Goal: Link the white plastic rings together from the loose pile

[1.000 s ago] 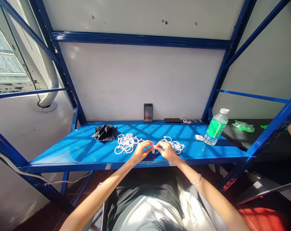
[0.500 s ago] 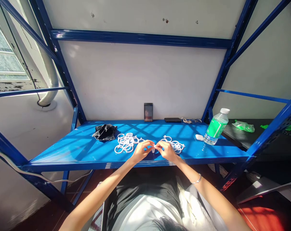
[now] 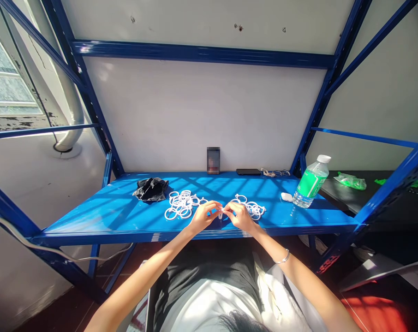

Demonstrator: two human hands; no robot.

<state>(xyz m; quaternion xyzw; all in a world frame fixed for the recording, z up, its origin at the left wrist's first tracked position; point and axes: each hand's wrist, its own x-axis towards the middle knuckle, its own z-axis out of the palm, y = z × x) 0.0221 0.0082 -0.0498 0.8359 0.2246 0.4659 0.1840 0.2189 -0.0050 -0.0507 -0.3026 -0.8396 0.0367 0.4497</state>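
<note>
My left hand (image 3: 206, 215) and my right hand (image 3: 239, 216) meet fingertip to fingertip above the front of the blue table (image 3: 119, 221). Both are closed in a pinch on one small white ring (image 3: 221, 213), mostly covered by the fingers. A pile of white plastic rings (image 3: 179, 208) lies just left of my left hand. Another heap of white rings (image 3: 256, 210) sits beside and behind my right hand, partly hidden by it.
A crumpled black plastic bag (image 3: 151, 189) lies at the back left. Against the wall are a small dark box (image 3: 213, 161), a black phone (image 3: 248, 172) and a coiled cable (image 3: 274, 173). On the right stand a green-labelled bottle (image 3: 311, 182) and a white case (image 3: 286, 197). Blue posts frame the table.
Both hands stay in the same place, still pinched together. The camera view has shifted very slightly; no object has visibly moved.
</note>
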